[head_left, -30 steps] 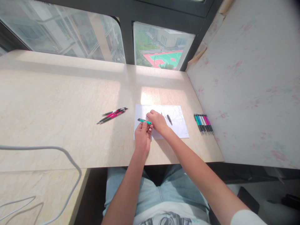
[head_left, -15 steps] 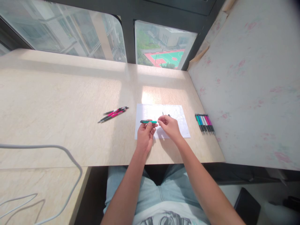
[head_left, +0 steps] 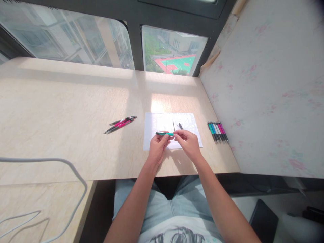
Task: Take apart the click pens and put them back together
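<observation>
My left hand (head_left: pixel 158 147) is closed around a teal pen body (head_left: pixel 165 134) with a black and silver end on the left, held level above a white sheet of paper (head_left: pixel 149 121). At the pen's right end, the thumb and fingers of my right hand (head_left: pixel 187 141) are pinched together. Whether a small part sits between those fingertips is hidden. Just beyond my hands, a thin dark stick like a refill (head_left: pixel 173 125) lies on the paper. Beside it rests a short black piece (head_left: pixel 180 126), like a pen grip.
Several pink and black pens (head_left: pixel 120 125) lie in a loose bunch left of the paper. To its right, a row of several coloured pens (head_left: pixel 218 132) is lined up near the flowered wall (head_left: pixel 268 101). A grey cable (head_left: pixel 68 162) curves over the table's left front.
My right hand has come up against the pen's right end, where a small gap showed before. The refill and black piece are now less covered. The view has shifted slightly.
</observation>
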Demonstrator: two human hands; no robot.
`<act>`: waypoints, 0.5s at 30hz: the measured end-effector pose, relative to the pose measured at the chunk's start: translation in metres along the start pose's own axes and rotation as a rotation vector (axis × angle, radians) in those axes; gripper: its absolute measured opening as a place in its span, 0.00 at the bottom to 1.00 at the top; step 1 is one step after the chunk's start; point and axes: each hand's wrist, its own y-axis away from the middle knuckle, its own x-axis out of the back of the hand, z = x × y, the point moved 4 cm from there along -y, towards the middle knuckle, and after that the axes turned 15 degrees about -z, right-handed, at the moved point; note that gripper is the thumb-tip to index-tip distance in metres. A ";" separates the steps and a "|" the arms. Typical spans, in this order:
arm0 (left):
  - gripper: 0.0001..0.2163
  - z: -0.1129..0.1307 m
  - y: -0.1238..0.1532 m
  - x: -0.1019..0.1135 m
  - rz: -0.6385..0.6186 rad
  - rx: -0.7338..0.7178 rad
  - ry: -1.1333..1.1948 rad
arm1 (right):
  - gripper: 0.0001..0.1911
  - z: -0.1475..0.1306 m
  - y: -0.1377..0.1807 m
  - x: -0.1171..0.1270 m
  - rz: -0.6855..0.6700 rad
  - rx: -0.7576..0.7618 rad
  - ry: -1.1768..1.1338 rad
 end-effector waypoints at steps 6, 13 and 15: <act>0.14 -0.001 0.000 0.000 -0.026 -0.006 0.012 | 0.09 -0.004 0.003 0.001 0.001 -0.009 0.063; 0.12 -0.001 0.001 0.001 -0.026 0.009 0.044 | 0.09 -0.006 0.004 -0.001 -0.002 0.019 0.072; 0.13 0.000 0.001 0.002 -0.021 0.013 0.068 | 0.09 -0.007 0.005 -0.001 -0.002 0.013 0.077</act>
